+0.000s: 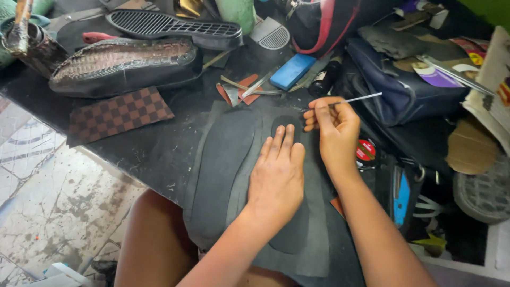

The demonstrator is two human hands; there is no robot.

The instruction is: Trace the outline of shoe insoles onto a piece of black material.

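left hand [277, 172] flat, pinning dark insole [289, 234] | right hand [333, 130] pinching thin marking stick [355, 99] | risk: insole slides on grey sheet [249, 138], outline skews

Two hands [276, 175] [334, 133], two insole shapes [223, 170] [289, 234]

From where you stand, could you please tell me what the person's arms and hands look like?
Both forearms are bare, with no sleeves in view. The left hand and right hand wear no gloves, rings, watch or bands. The fingernails are short. No markings show on either arm.
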